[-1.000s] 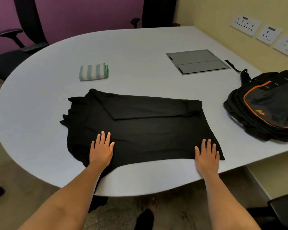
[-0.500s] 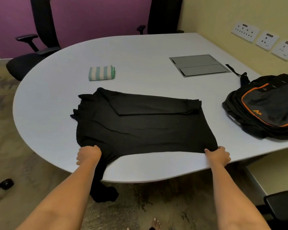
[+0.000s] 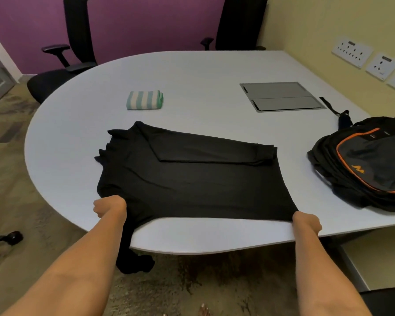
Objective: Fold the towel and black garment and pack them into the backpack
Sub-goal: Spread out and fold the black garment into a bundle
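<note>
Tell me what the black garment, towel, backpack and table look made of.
Black garment: thin matte knit, likely jersey; it hangs limply over the near edge. Towel: looks like cotton terry; soft, thick striped fold. Backpack: woven synthetic, probably nylon or polyester; faint sheen, orange piping. Table: smooth matte laminate, probably; uniform pale grey.

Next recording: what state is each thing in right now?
black garment, partly folded, flat on the table, a part hanging off the near edge.
towel, folded, apart from the garment.
backpack, lying on the table; open or zipped unclear.
left hand, grips garment's near edge.
right hand, grips garment's near corner.
grey hatch, closed.
</note>
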